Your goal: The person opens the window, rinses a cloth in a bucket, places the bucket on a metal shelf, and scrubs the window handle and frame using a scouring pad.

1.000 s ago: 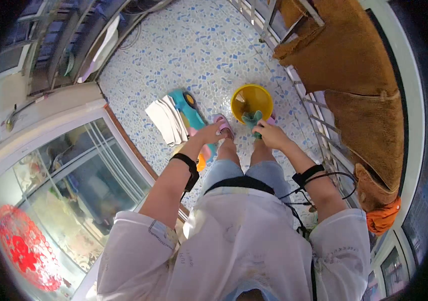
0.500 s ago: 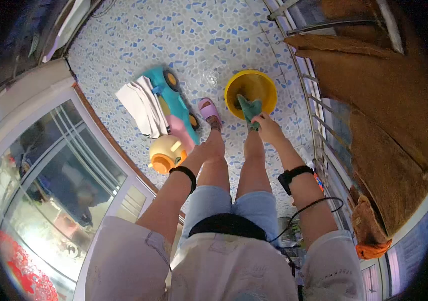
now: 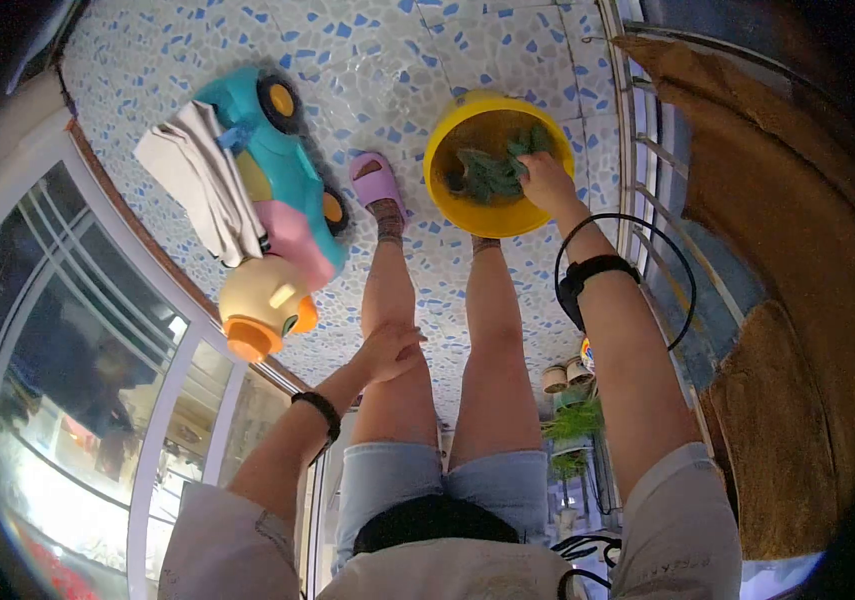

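A yellow bucket (image 3: 500,222) stands on the tiled floor, with brownish water in it. Inside it lies a green cloth (image 3: 492,175), spread and crumpled. My right hand (image 3: 545,183) reaches over the bucket's right rim, its fingers closed on the cloth's right end. My left hand (image 3: 390,352) rests on my left knee, holding nothing, with its fingers apart.
Left of my feet is a teal and pink ride-on toy (image 3: 292,180) with a duck head, folded white cloth (image 3: 202,180) on it. Brown fabric (image 3: 777,200) hangs over the railing at right. Potted plants (image 3: 574,418) stand beside my right leg.
My right hand has lowered the green cloth into the bucket. My left hand has moved back onto my knee. The view has come closer to the bucket and toy.
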The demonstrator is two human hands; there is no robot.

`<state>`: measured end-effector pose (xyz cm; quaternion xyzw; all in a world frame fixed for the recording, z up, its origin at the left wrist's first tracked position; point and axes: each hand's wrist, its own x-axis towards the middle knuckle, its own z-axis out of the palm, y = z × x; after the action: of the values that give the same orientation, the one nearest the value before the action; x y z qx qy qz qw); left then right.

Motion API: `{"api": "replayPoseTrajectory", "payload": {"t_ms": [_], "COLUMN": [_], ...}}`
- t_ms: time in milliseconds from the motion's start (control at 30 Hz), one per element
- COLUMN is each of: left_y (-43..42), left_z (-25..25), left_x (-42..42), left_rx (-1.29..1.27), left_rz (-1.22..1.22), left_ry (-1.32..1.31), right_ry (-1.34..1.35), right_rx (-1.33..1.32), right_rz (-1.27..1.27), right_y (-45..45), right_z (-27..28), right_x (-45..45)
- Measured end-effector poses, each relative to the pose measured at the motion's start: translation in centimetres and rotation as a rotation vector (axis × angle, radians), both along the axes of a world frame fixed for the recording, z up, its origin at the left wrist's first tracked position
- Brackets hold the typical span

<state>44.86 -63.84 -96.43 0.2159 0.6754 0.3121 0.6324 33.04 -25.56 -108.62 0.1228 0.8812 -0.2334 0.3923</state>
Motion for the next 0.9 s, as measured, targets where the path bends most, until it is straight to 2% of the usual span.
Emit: {"api": "replayPoseTrajectory", "payload": {"t_ms": [33,100,167,233,267,333,367,433,500,567,633,667,733,867,900], "left_y": [0.4,1.0,1.3,1.7,1.7,1.7,1.6,1.7,1.9,1.8,1.7,1.7,1.7,1.7,1.7], "left_z": [0.1,-0.2,-1.0,-1.3,-1.2,-1.3,-1.3,-1.3,-1.3,-1.6,-1.7,-1.8,-1.9,-1.9,-2.0], "left_x": [0.2,0.8,1.7,1.8,1.8,1.8,2.0,2.1,2.0,2.0,2.1,2.2,2.2,2.3,2.3], "left_rx": [-0.001,0.061,0.110,0.157,0.141,0.120,0.139,0.152,0.182,0.176,0.172,0.162,0.156,0.127,0.121], "left_rz": [0.007,0.126,0.145,0.159,0.142,0.124,0.166,0.209,0.288,0.257,0.228,0.215,0.203,0.162,0.156], "left_ry": [-0.012,-0.031,-0.010,0.007,-0.048,-0.105,-0.154,-0.210,-0.206,-0.215,-0.221,-0.235,-0.248,-0.260,-0.279], "right_ry": [-0.010,-0.031,-0.045,0.263,0.256,0.317,0.316,0.025,-0.009,-0.028,-0.611,-0.607,-0.344,-0.276,-0.385], "right_rx": [0.019,0.048,0.076,0.060,0.053,-0.084,-0.090,-0.060,-0.020,0.029,-0.026,-0.025,-0.002,0.086,0.053], "right_rz": [0.088,0.131,0.172,0.271,0.271,0.566,0.563,0.659,0.591,0.526,0.312,0.311,0.225,0.075,0.123], "right_y": [-0.3,-1.5,-2.9,-4.4,-5.2,-6.5,-6.9,-7.5,-6.6,-6.2,-5.6,-5.5,-5.1,-6.0,-6.1], "right_z": [-0.8,-2.5,-4.4,-6.0,-6.8,-7.9,-8.1,-9.3,-12.5,-13.2,-10.5,-10.1,-10.0,-9.9,-11.8], "right_x": [0.0,-0.2,-0.5,-0.4,-0.3,-0.5,-0.5,0.5,4.1,4.1,1.8,1.8,2.2,0.9,0.7]}}
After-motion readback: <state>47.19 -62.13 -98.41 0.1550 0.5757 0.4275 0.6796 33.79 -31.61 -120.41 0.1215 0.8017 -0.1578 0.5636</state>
